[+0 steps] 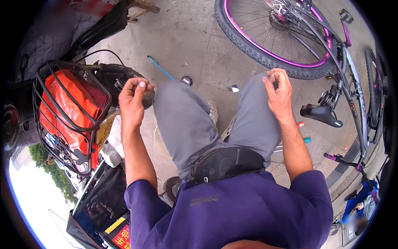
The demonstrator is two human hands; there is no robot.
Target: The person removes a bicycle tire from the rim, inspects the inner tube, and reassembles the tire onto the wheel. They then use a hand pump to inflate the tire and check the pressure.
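My left hand is raised beside my left knee, its fingers curled in and the thumb against them. Nothing shows in it. Behind its fingertips is a dark tire, close to a wire basket that holds an orange-red bag. Over my right knee, my right hand is loosely closed, the thumb bent toward the curled fingers, and I see nothing held there. Just beyond it lies the knobby tire of a bicycle with a pink rim. The bicycle's black saddle is to the right of that hand.
On the paving beyond my knees are a thin blue rod, a round black piece and a small white scrap. A teal-handled tool lies by my right forearm. A person in blue is at the far right.
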